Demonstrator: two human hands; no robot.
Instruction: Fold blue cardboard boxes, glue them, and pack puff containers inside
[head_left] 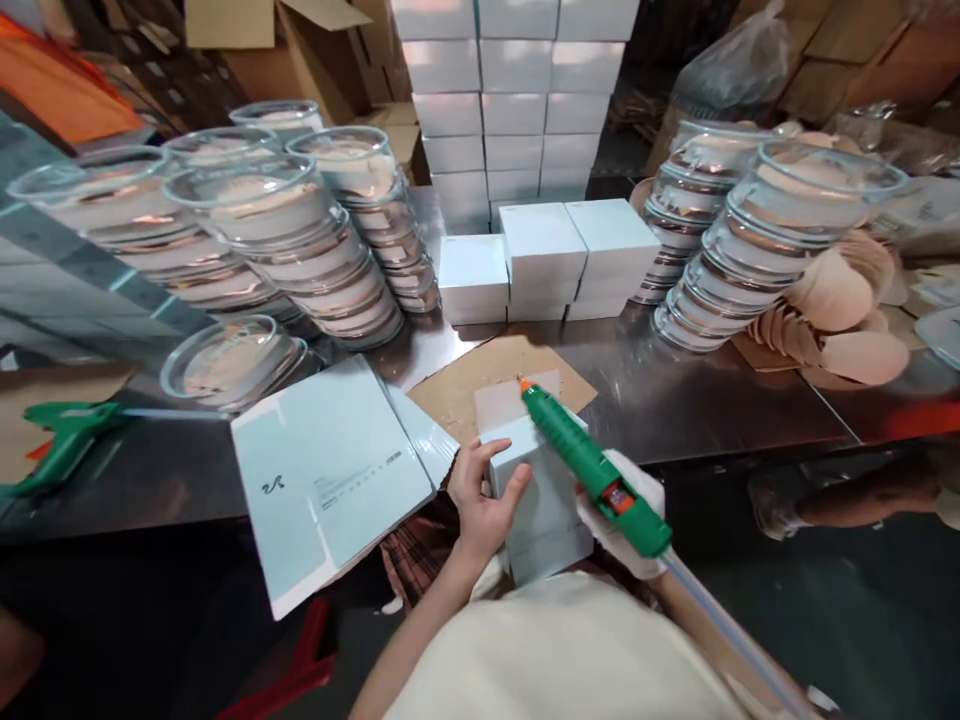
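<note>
My left hand (480, 492) grips the left side of a pale blue-white box (541, 500) resting against the table's front edge. In a white glove, my right hand (624, 520) holds a green glue gun (592, 468). Its orange nozzle points at the box's open top flap (510, 400). A glue stick juts out of the gun's back end. The box stands on a brown cardboard sheet (459, 392).
Flat pale blue box blanks (330, 480) lie to the left. Stacks of clear glass bowls (300, 235) fill the left and right (757, 240). White boxes (570, 255) pile up at the back. A second green glue gun (64, 440) lies far left. Round wooden lids (847, 320) sit on the right.
</note>
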